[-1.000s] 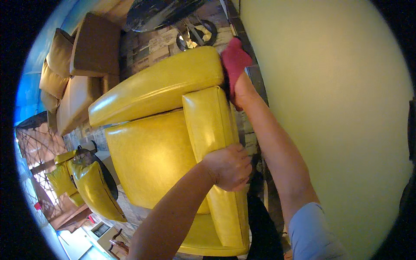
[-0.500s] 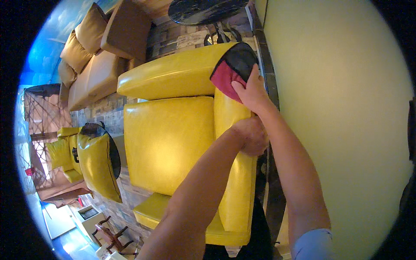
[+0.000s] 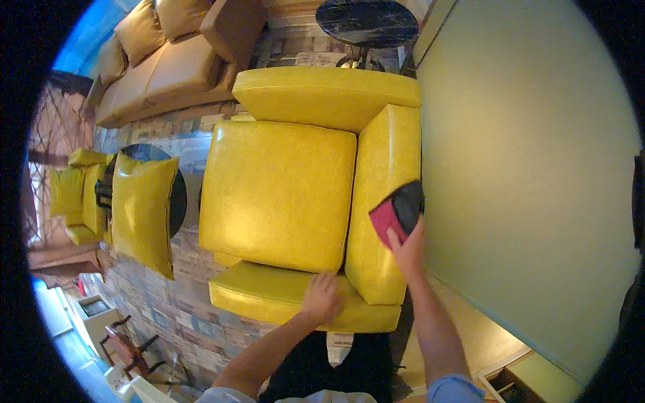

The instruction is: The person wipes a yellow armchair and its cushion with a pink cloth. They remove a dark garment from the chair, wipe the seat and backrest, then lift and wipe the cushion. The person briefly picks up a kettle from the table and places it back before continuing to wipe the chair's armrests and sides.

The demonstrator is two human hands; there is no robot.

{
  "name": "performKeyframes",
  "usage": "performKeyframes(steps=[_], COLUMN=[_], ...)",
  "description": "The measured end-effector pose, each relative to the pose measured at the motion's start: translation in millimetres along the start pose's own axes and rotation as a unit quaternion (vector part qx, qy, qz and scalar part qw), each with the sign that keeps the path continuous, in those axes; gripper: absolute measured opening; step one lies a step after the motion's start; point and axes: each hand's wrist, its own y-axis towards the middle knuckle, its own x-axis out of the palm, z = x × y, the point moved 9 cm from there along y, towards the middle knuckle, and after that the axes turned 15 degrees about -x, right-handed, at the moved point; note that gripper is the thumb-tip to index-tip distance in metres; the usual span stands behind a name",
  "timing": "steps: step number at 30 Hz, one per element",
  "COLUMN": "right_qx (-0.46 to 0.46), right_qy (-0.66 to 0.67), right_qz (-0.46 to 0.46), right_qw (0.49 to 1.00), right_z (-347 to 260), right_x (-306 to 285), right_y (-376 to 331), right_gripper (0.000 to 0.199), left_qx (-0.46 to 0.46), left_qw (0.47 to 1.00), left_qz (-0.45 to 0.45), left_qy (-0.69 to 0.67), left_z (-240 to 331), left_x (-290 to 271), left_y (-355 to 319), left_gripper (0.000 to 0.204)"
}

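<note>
A yellow leather-like armchair stands sideways in front of me, its backrest at the right along the wall. My right hand grips a folded red and black cloth between thumb and fingers. The cloth lies against the top of the backrest, towards its near end. My left hand rests on the near armrest with its fingers stretched out, close to the corner of the seat cushion. Nothing shows in that hand.
A pale green wall rises right behind the backrest. Beyond the far armrest is a round black marble-look table. A tan sofa is at the far left. A yellow pillow sits on a dark round table; farther left is another yellow armchair.
My right hand has brought the cloth from the backrest's far corner back towards me. My left hand has moved from the backrest to the near armrest. The view has shifted back.
</note>
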Motion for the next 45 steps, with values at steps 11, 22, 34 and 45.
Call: performKeyframes(steps=[11, 22, 34, 45], right_qx=[0.108, 0.336, 0.271, 0.275], right_qy=[-0.024, 0.129, 0.051, 0.1], right_qz=[-0.073, -0.149, -0.242, -0.23], right_qw=[0.991, 0.921, 0.93, 0.928], right_z=[-2.7, 43.1, 56.4, 24.8], right_x=[-15.0, -11.5, -41.4, -93.0], right_y=[-228.7, -373.5, -655.9, -615.4], right_gripper=[0.093, 0.066, 0.065, 0.063], left_qx=[-0.113, -0.405, -0.398, -0.34], left_qw=[0.985, 0.893, 0.909, 0.913], left_qz=[0.129, -0.11, -0.115, -0.043], left_qy=[0.024, -0.163, -0.052, -0.222], left_z=[-70.9, -233.0, -333.3, -222.2], left_x=[-87.0, 27.4, 92.1, -10.3], left_y=[-142.8, -341.0, -526.1, -430.0], left_gripper=[0.054, 0.046, 0.046, 0.047])
